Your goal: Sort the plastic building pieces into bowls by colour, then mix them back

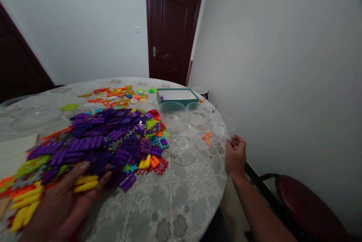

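Observation:
My left hand (66,200) lies flat on the near edge of a big heap of plastic building pieces (107,140), mostly purple, its fingers spread over yellow pieces (85,183). My right hand (235,155) rests at the table's right rim with fingers curled inward, next to clear plastic bowls (181,146). One small clear bowl holds an orange triangle piece (207,137). What my right fingers hold, if anything, is hidden.
The round table (169,204) has a lace-patterned cover. A teal box (177,96) sits at the far side beside larger clear bowls (172,115). Orange and mixed pieces (115,97) lie farther back. A red stool (308,204) stands on the right, and a dark door (171,27) behind.

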The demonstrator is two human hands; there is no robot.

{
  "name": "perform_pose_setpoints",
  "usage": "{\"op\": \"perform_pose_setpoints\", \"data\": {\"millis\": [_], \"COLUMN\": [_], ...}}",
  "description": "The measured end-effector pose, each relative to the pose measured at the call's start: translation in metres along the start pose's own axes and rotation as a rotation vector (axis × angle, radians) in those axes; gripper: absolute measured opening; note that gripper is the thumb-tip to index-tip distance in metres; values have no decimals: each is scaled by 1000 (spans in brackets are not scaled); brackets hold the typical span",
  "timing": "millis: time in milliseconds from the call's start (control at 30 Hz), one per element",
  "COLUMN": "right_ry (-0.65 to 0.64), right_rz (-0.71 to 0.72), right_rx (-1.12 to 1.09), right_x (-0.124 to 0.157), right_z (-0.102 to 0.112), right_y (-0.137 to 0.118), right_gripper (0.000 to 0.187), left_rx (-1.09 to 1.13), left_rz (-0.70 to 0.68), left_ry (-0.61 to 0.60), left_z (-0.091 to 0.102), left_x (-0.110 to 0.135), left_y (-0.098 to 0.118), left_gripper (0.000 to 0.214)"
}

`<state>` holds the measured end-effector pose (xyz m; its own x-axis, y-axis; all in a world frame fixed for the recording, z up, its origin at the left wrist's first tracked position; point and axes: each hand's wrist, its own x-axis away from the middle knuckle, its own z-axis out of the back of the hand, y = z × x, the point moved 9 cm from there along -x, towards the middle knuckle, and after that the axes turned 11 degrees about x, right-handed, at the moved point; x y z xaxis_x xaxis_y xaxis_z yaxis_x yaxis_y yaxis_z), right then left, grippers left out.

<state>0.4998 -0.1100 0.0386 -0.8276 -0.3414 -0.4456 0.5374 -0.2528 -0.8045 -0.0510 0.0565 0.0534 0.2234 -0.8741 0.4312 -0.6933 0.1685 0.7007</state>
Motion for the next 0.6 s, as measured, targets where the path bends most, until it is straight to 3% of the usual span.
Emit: {"op": "perform_pose_setpoints", "data": {"millis": [100,200,333,433,600], "right_ry": [-21,-182,-607,-873,-1030], "right_rz": [26,167,466,683,825], "right_rx": [-70,-105,-108,-139,-167], "right_x": [22,44,93,141,192], "right_z": [13,6,-36,-69,-116], "right_y": [-22,-70,-157,-218,-275], "right_gripper": [47,35,27,31,38], "left_rx": [107,159,197,198,155], "left_rz": [104,166,214,233,223], "left_ry": [-101,-120,-172,-199,-273], "left_z": [-6,-5,-7,-7,-11], "left_x": [3,5,6,9,13], "left_y": [-11,-17,-23,-26,-28], "left_gripper": [17,12,5,6,17]}}
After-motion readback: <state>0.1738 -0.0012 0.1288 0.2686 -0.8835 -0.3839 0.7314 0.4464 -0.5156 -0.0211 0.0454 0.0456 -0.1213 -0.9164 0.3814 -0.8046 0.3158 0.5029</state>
